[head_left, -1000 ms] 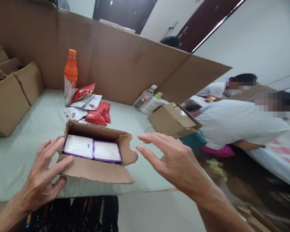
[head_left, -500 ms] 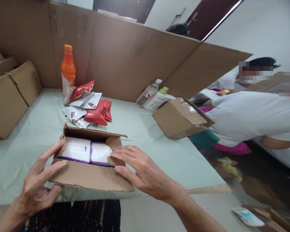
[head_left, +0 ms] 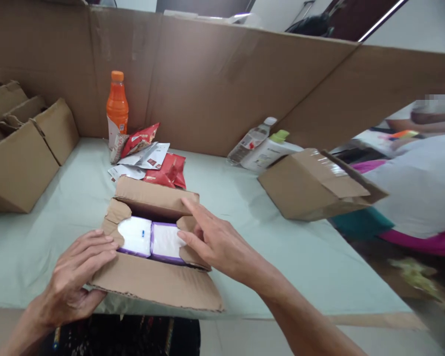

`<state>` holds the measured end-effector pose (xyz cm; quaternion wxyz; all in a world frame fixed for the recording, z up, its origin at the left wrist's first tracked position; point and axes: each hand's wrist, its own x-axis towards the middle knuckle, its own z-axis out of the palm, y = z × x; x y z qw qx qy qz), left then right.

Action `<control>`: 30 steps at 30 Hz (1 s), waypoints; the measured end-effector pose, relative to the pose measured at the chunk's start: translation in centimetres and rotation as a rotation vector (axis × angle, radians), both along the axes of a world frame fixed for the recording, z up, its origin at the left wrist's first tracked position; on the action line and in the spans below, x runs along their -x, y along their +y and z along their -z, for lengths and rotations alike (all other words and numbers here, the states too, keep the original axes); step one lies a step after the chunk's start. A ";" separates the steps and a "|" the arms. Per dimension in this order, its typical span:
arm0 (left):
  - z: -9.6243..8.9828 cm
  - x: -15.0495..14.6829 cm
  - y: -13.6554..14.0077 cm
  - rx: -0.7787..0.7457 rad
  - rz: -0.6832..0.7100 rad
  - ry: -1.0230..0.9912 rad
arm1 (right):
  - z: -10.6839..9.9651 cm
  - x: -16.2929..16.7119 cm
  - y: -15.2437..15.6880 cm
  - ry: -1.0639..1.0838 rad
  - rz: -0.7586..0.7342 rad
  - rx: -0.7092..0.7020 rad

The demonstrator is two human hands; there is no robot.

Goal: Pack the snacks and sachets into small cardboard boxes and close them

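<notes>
A small cardboard box stands on the table near its front edge, flaps up. Inside lie two white packs side by side, a left pack and a right pack, both with purple edges. My left hand grips the box's left end, its fingers over the folded-in left flap and its thumb low at the front. At the other end, my right hand has thumb and index finger apart. The index fingertip touches the back flap; the thumb lies over the right flap.
Behind the box are red and silver snack packets and an orange drink bottle. A clear bottle, a white bottle and an open carton lie right. More cartons stand left. A cardboard wall closes the back.
The left flap now lies folded over the packs, with my left fingers on it. The back flap shows leaning backward, and my right index finger has moved up to it. The view has shifted.
</notes>
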<state>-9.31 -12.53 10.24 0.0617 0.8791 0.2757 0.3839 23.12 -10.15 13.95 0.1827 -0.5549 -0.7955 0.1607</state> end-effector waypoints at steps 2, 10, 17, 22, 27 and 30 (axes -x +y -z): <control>-0.3 0.3 0.2 0.047 -0.016 0.021 | -0.1 -0.1 0.3 0.019 -0.021 0.035; -0.8 -0.4 2.2 0.126 -0.184 -0.048 | 1.1 -1.7 -1.2 0.302 0.189 -0.373; 0.6 -2.5 2.5 0.030 -0.314 -0.092 | 1.7 -2.4 -0.6 0.354 -0.087 -0.235; 1.3 -2.3 3.1 0.067 -0.175 0.067 | 4.4 -1.3 -3.9 -0.009 -0.322 -0.381; 1.3 -1.5 4.3 0.092 -0.117 0.048 | 3.4 -1.4 -2.8 -0.221 -0.288 -0.289; 1.4 -0.7 4.8 0.099 -0.094 0.038 | 2.0 -1.0 -0.4 -0.243 -0.348 -0.199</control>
